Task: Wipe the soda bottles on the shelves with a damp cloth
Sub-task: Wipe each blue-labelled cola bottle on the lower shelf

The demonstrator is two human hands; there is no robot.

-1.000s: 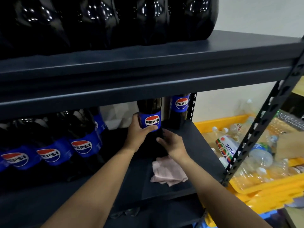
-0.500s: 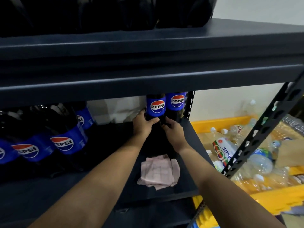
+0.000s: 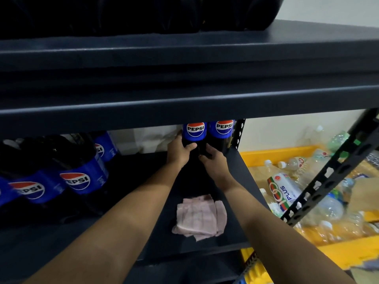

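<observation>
1. A Pepsi bottle [image 3: 195, 136] stands upright at the far right of the dark shelf [image 3: 242, 173], just beside a second Pepsi bottle [image 3: 223, 132] in the corner.
2. The left hand [image 3: 178, 152] wraps the bottle's lower left side, thumb curled across its front. The right hand [image 3: 213, 160] curls its fingers around the lower right side.
3. A folded pink cloth [image 3: 202, 217] lies on the near part of the shelf, between the forearms, apart from both hands.
4. More Pepsi bottles [image 3: 80, 177] crowd the shelf's left side.
5. Likely risk: pushed too hard, the bottle could knock its neighbour over or tip.
6. Compared with half a second ago, both hands have reached slightly farther back; the bottle sits closer to its neighbour, and the cloth is unmoved.
</observation>
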